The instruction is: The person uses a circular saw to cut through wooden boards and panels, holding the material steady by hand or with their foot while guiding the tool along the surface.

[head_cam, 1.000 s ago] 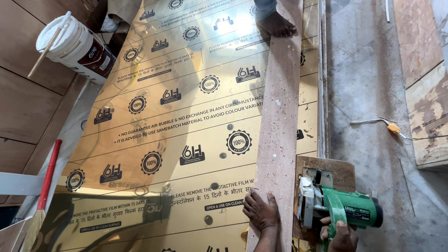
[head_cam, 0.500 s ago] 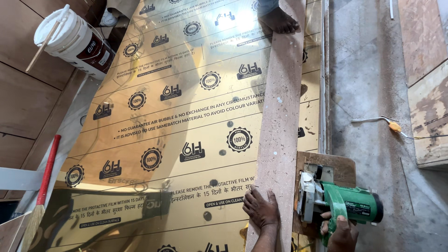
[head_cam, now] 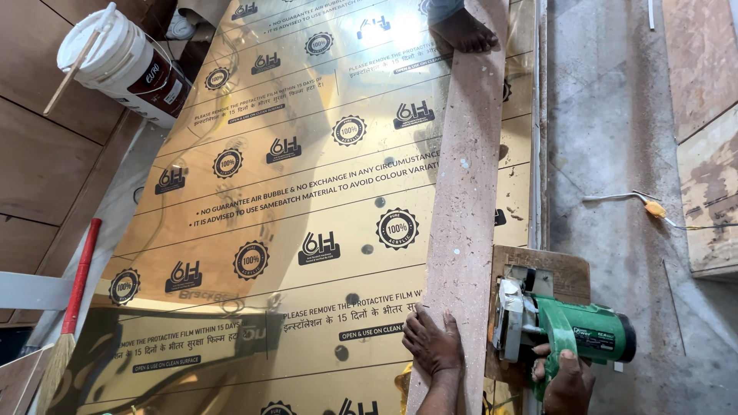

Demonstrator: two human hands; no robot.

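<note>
A large glossy gold sheet (head_cam: 307, 192) with printed protective film lies flat on the floor. A long speckled board (head_cam: 465, 200) rests lengthwise along the sheet's right side. My left hand (head_cam: 432, 346) presses flat on the near end of that board. My right hand (head_cam: 567, 380) grips the handle of a green circular saw (head_cam: 565, 327), which sits on a small wooden base just right of the board. A person's bare foot (head_cam: 461, 31) stands on the board's far end.
A white bucket with a stick (head_cam: 127, 65) lies at the top left. A red-handled broom (head_cam: 69, 307) leans at the left. A screwdriver with an orange handle (head_cam: 653, 207) lies on the grey floor, and plywood pieces (head_cam: 703, 138) lie at the right.
The saw and my right hand have edged slightly forward along the board. My left hand stays pressed on the board.
</note>
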